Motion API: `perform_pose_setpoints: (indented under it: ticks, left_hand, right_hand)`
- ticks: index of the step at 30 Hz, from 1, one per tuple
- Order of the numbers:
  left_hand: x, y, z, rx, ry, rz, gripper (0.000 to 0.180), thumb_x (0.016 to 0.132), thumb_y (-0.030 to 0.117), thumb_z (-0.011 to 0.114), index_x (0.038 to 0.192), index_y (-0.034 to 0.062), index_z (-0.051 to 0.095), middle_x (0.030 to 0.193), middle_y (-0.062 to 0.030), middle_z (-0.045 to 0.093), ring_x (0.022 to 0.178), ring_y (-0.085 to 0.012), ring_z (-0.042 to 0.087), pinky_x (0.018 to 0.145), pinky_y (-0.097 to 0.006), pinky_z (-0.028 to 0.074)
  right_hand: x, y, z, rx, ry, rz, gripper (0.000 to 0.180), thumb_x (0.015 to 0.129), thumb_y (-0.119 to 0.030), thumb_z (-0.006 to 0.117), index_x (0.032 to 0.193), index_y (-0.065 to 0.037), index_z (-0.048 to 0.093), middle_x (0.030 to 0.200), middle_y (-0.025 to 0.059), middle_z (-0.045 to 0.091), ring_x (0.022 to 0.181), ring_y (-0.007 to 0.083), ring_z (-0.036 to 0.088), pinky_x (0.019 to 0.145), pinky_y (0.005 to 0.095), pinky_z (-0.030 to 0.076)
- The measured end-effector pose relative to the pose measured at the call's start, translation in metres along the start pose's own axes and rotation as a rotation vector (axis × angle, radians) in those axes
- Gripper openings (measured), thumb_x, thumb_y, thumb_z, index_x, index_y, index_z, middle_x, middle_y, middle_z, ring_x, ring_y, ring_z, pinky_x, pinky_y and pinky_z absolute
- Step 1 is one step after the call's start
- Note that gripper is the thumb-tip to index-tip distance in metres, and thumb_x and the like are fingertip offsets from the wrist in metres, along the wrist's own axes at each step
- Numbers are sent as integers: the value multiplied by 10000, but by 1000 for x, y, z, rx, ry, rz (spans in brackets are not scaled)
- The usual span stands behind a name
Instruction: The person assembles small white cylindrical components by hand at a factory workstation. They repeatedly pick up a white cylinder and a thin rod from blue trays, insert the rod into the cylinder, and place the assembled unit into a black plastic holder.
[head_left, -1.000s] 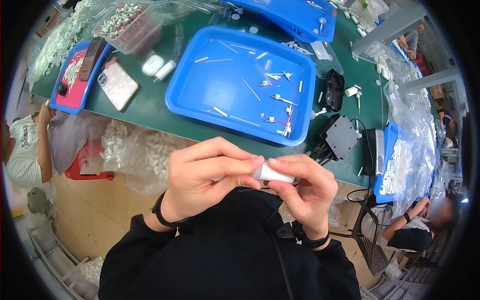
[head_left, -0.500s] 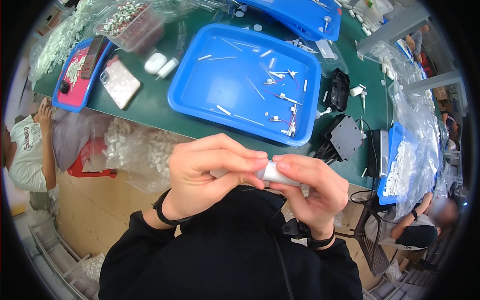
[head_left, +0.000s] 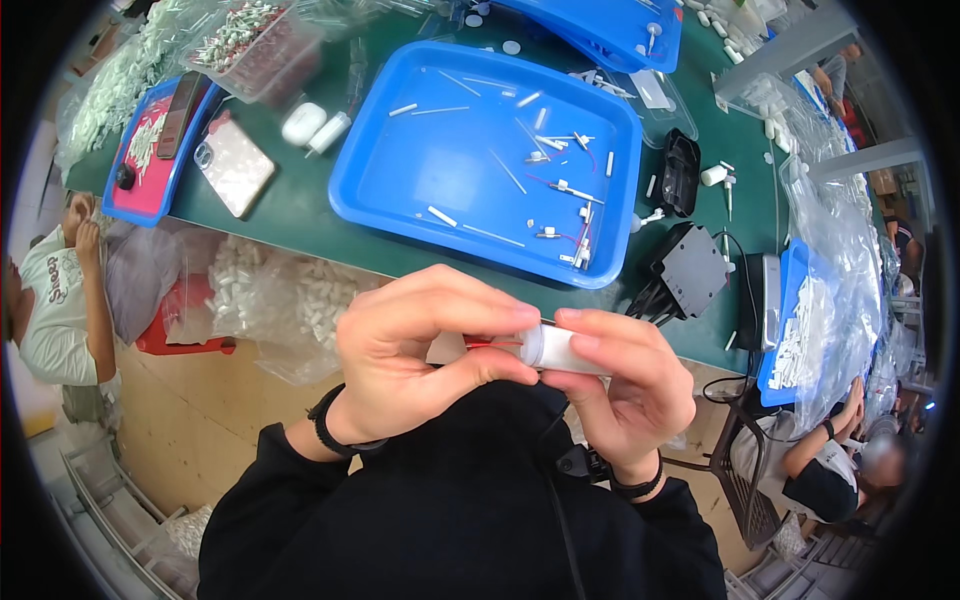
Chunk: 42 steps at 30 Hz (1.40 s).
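Close under the camera, my left hand (head_left: 420, 350) and my right hand (head_left: 625, 385) meet on a small white cylinder (head_left: 560, 350). My right fingers wrap the cylinder's body. My left thumb and fingers pinch its left end, where a thin red wire (head_left: 490, 342) shows between the fingertips. Both wrists wear dark bands, and my sleeves are black. Beyond the hands, a big blue tray (head_left: 400, 180) on the green table (head_left: 290, 215) holds several thin white rods and small wired parts.
A phone (head_left: 235, 165) and a pink-and-blue tray (head_left: 150, 150) lie at the table's left. Black fixtures (head_left: 690, 270) stand right of the tray. Clear bags of white parts (head_left: 285, 300) hang at the near edge. Other people sit at far left and lower right.
My hands have stayed together on the white cylinder, shifting only slightly. The red wire now shows at my left fingertips.
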<state>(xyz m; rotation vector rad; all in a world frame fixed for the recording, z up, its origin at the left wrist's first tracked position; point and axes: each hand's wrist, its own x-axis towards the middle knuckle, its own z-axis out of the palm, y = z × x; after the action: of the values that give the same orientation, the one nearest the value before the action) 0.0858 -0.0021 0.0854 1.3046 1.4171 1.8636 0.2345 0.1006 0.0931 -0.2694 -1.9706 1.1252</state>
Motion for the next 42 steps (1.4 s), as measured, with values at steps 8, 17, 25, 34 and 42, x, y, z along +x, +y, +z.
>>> perform_pose_setpoints:
  ticks: [8,17,25,34,42]
  left_hand:
    - [2,-4,-5,-43,-112,75,243,624,-91,750,846,-14,687,821,-124,639,751,-224,659,640,-291,559]
    - [0,-5,-2,-4,-43,-38,271,623,-105,745,876,-35,678,874,-171,644,752,-216,656,669,-282,552]
    - [3,-2,-7,0,-105,-14,313,586,1,814,872,-7,685,804,-130,662,755,-189,662,628,-244,518]
    - [1,8,-8,172,-138,48,281,618,-45,776,883,-7,690,795,-118,661,705,-173,663,568,-228,513]
    - [10,1,3,206,-62,22,325,623,-61,755,936,-9,683,896,-144,659,779,-185,656,656,-256,525]
  right_hand:
    - [-9,-4,2,-28,17,3,289,660,47,753,925,22,639,920,169,657,802,247,662,670,282,543]
    - [2,16,-1,-94,-25,-254,226,667,36,734,875,9,651,896,154,660,804,271,660,695,332,565]
    - [-1,12,-1,-153,-31,-348,209,677,8,731,873,-1,660,954,146,643,830,283,652,729,348,571]
    - [-5,14,-1,-127,-63,-331,219,672,28,727,878,1,659,924,139,654,822,270,655,707,323,570]
    - [4,14,9,-225,-122,2,355,710,92,660,1046,18,573,933,147,617,811,236,619,681,321,498]
